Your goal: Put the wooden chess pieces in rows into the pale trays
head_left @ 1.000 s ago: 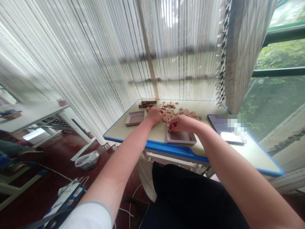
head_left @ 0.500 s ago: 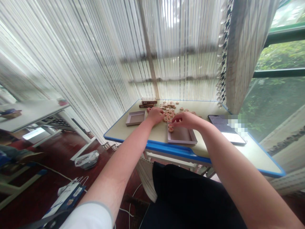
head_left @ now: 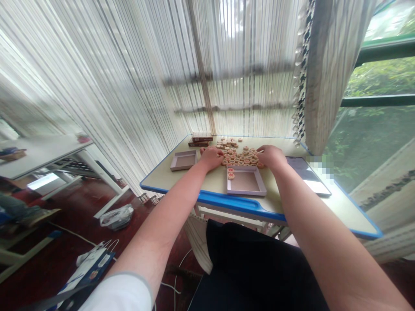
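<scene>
Round wooden Chinese chess pieces (head_left: pixel 246 159), several with red characters, lie in a loose pile on the table. My left hand (head_left: pixel 212 158) rests at the pile's left edge, fingers apart and bent, fingertips beside the nearest pieces. On the pile's right side is my right hand (head_left: pixel 271 156), fingers curved and parted near the outer pieces; no piece shows in its grasp. A shallow box tray (head_left: pixel 246 193) stands in front of the pile. Two red-marked chess pieces (head_left: pixel 231 176) sit in its far left corner, one behind the other.
A second shallow box tray (head_left: pixel 184 167) is left of my left hand. Small dark boxes (head_left: pixel 199 141) are stacked behind it. A tablet-like dark device (head_left: pixel 300 168) lies at right. The table has a blue edge (head_left: pixel 233 203); striped curtains (head_left: pixel 246 86) hang beyond it.
My right hand has moved away from the near tray to the right side of the pile. Two pieces now show uncovered in the tray's corner. My left hand stays nearly in place.
</scene>
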`<state>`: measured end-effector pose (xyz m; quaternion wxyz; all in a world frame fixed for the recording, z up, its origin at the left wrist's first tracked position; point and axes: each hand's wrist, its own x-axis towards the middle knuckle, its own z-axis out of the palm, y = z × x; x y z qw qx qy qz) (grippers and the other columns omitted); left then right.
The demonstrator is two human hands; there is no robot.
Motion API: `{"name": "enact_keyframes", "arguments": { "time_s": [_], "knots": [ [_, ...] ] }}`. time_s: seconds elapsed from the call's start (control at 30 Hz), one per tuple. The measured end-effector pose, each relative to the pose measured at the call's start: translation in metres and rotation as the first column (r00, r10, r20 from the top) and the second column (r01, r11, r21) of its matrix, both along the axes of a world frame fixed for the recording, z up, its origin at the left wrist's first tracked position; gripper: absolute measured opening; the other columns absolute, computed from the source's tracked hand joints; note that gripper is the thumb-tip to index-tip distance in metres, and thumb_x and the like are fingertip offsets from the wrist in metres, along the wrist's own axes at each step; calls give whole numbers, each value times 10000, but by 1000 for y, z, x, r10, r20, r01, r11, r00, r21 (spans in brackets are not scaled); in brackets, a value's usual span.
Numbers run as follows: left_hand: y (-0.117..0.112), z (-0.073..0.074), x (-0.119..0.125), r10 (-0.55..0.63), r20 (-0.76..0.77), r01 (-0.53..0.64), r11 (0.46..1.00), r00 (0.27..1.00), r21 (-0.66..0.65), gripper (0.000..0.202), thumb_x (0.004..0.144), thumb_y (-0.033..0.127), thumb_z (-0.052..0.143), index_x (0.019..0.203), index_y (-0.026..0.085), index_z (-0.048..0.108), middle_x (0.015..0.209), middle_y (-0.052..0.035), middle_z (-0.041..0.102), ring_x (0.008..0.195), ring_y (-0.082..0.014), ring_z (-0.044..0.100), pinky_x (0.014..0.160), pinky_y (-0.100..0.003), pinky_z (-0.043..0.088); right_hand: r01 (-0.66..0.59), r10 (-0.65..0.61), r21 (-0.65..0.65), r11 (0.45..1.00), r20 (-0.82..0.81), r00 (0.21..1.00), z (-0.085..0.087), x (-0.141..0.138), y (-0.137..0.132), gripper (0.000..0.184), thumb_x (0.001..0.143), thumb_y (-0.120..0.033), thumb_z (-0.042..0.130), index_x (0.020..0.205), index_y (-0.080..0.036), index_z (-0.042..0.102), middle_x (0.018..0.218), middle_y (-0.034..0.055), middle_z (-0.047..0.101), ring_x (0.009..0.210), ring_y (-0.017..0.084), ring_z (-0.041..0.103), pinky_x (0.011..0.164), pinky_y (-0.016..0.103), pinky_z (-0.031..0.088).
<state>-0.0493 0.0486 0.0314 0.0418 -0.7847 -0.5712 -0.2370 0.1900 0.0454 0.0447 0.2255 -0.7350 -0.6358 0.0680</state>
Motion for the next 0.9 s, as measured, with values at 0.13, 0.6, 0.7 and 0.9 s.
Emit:
{"name": "enact_keyframes", "arguments": {
  "time_s": [0.13, 0.6, 0.7, 0.9],
  "knots": [
    [0, 0, 0, 1, -11, -1, 1000, 1000, -9, 246, 742, 323, 528, 857, 250, 732, 960, -54, 703, 1010, -254, 554, 896, -422, 341, 14, -14, -1, 1000, -14, 1000, 1, 2, 1, 368, 687, -241, 562, 1026, -260, 703, 1021, 87, 675, 942, 259, 604, 777, 342, 470],
    [0, -1, 0, -10, -13, 10, 1000, 1000, -11, 237, 745, 312, 527, 846, 254, 733, 935, -50, 706, 1005, -270, 568, 881, -437, 355, 38, -38, -39, 999, 1, 999, -24, 17, 28, 503, 736, -194, 553, 1238, -159, 578, 1132, 154, 642, 1041, 280, 590, 845, 339, 442],
    [0, -1, 0, -11, -8, 10, 1000, 1000, -16, 240, 749, 317, 523, 851, 256, 731, 961, -52, 701, 1020, -272, 560, 886, -443, 349, 9, -9, -40, 999, 10, 1000, -29, 16, 34, 502, 739, -205, 545, 1239, -166, 578, 1145, 153, 639, 1058, 280, 586, 857, 341, 441],
    [0, 0, 1, -7, -20, 7, 1000, 1000, -16, 243, 748, 313, 523, 854, 248, 731, 982, -61, 696, 1025, -268, 553, 888, -433, 339, 9, -9, -57, 998, -6, 1000, -33, 16, 40, 560, 703, -209, 580, 1261, -175, 554, 1170, 148, 630, 1041, 281, 594, 828, 341, 457]
  ]
}}
